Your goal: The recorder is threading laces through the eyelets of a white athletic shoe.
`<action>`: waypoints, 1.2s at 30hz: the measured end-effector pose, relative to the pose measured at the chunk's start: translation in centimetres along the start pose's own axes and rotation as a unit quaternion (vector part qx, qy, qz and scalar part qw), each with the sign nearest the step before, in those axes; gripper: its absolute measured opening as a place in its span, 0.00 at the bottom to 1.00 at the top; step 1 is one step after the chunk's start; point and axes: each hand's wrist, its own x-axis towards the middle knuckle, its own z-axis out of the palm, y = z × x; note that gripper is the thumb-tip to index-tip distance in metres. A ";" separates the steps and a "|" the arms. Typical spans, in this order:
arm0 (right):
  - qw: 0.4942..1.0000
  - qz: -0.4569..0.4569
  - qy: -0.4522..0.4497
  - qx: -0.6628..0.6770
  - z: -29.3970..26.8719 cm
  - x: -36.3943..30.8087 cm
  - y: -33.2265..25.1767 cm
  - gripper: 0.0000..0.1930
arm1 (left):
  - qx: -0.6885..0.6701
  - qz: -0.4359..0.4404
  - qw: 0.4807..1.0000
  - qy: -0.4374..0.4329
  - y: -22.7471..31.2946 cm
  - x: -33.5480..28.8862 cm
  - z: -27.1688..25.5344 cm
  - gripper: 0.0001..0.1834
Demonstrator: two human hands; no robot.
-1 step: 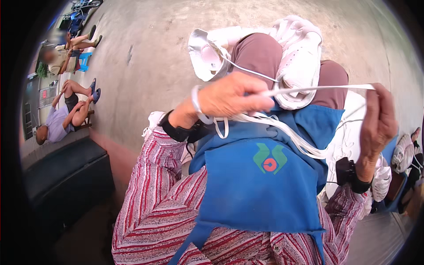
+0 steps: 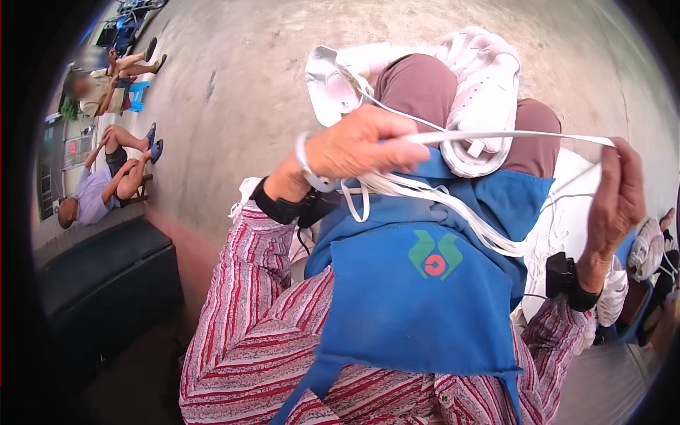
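Note:
A flat white shoelace [image 2: 520, 133] runs nearly level and taut between my two hands. My left hand [image 2: 358, 145] pinches it between thumb and fingers. At the right, my raised right hand [image 2: 618, 195] has the other part of it, closed around it at the fingertips. A bundle of white laces [image 2: 453, 205] hangs below my left hand across the blue apron [image 2: 425, 312]. Between my knees rests a white sneaker [image 2: 483, 95], toe toward me. Another white shoe piece [image 2: 333, 85] lies beyond my left hand, with a thin lace trailing from it toward the sneaker.
More white shoes [image 2: 646, 248] are stacked at the right edge, and white material [image 2: 567, 219] lies beside my right knee. A dark bench-like box [image 2: 113, 269] stands at left. Two people sit along the left wall, one near a blue stool [image 2: 138, 95].
My right hand has shifted slightly right and down, and my left hand slightly left and up. The shoelace stays stretched between them.

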 end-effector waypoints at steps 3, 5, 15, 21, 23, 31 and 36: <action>0.991 -0.063 0.115 -0.035 -2.4 1.8 3.9 0.10 | -0.088 0.119 0.987 0.060 -2.3 -1.4 -3.8 0.19; 0.984 -0.004 0.172 -0.047 -3.6 2.6 4.3 0.11 | -0.149 0.180 0.968 0.092 -3.8 -2.7 -5.4 0.21; 0.965 -0.061 0.250 -0.056 -4.6 6.5 5.7 0.12 | -0.391 0.252 0.751 0.470 -6.4 -11.0 -15.1 0.18; 0.949 0.101 0.229 0.193 -5.9 7.5 3.9 0.18 | -0.370 0.374 0.651 0.547 -2.4 -13.0 -21.9 0.17; 0.902 0.128 0.162 0.380 -4.6 7.3 2.5 0.20 | -0.303 0.448 0.698 0.470 1.7 -13.2 -21.7 0.18; 0.717 0.165 -0.049 0.675 0.0 4.2 0.2 0.24 | -0.298 0.536 0.778 0.138 11.4 -6.3 -9.5 0.20; 0.749 0.276 -0.108 0.593 2.7 0.9 0.3 0.19 | -0.052 0.363 0.918 -0.153 8.6 0.7 3.9 0.20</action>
